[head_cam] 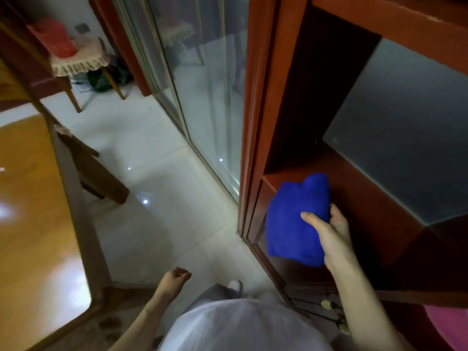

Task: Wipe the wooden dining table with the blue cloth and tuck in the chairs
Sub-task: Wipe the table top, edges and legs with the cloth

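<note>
My right hand (pixel 331 239) grips a folded blue cloth (pixel 291 224) in front of the open shelf of a red-brown cabinet (pixel 286 102) on the right. My left hand (pixel 174 277) hangs low at centre, fingers loosely curled, holding nothing. The wooden dining table (pixel 30 198) fills the left edge, its glossy top reflecting light. A dark wooden chair (pixel 93 168) stands tucked against the table's right side. Another chair (pixel 81 62) with a lace-trimmed cushion stands at the far end, upper left.
A red plastic bag (pixel 54 38) lies on the far cushioned chair. A glass sliding door (pixel 202 84) runs along the middle. Pale tiled floor (pixel 157 224) lies between table and cabinet. A frosted glass panel (pixel 405 138) sits inside the cabinet.
</note>
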